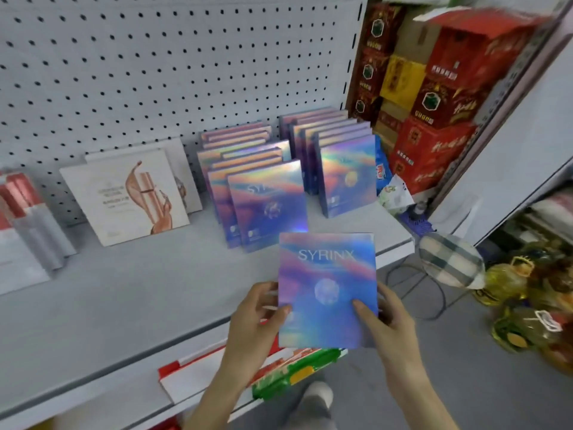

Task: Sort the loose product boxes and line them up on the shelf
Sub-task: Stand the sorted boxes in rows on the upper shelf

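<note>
Rear boxes (235, 136) in both rows are hidden behind the front ones. Red cartons (483, 32) are blurred. Left packs (18, 212) are cut off.

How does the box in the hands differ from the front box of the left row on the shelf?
The held box is gripped by the left hand and right hand, above the shelf edge; the front row box stands on the shelf, leaning back. Both are holographic SYRINX boxes.

Shop, pegboard shelf (130, 293), stacked product boxes (266, 206)
</note>
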A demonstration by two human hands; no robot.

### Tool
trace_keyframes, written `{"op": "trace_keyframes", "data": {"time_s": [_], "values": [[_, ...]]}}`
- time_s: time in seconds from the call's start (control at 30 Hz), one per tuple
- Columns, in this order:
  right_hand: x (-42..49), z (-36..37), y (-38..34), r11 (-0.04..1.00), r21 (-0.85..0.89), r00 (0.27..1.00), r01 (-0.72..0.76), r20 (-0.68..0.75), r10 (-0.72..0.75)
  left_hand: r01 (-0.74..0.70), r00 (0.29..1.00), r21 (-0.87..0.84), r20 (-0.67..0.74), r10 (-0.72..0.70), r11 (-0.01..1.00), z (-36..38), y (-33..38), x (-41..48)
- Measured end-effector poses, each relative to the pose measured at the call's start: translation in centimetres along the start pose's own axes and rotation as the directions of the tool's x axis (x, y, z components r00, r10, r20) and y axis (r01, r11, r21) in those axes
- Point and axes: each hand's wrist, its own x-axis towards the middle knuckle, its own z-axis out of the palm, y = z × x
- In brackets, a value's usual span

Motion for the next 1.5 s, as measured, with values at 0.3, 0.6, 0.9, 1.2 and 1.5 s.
{"op": "trace_keyframes", "data": {"time_s": [0.3, 0.6, 0.9, 1.2, 1.5], "values": [[13.7, -4.4, -1.3, 0.974, -0.195, 0.994, 0.11, 0.042, -0.104, -0.04, 0.989, -0.015, -0.144, 0.037, 0.999, 10.0, 1.4, 8.4], [27.7, -5.0, -3.3, 0.915, -0.311, 0.957, 0.257, 0.216, -0.196, -0.068, 0.889, 0.015, -0.453, 0.067, 0.998, 17.4, 3.0, 16.8], [33.5, -5.4, -4.2, 0.961, -0.194, 0.949, 0.199, 0.284, -0.139, -0.179, 0.842, 0.32, -0.439, 0.313, 0.93, 20.9, 4.3, 19.5], [35.7, -4.9, -3.4, 0.966, -0.188, 0.898, 0.18, 0.432, -0.084, -0.057, 0.844, 0.69, -0.352, 0.403, 0.722, 21.4, 4.4, 19.8], [35.9, -5.3, -1.6, 0.962, -0.22, 0.872, 0.159, 0.488, -0.033, 0.083, 0.868, 0.518, -0.456, 0.193, 0.851, 23.6, 3.7, 18.2]]}}
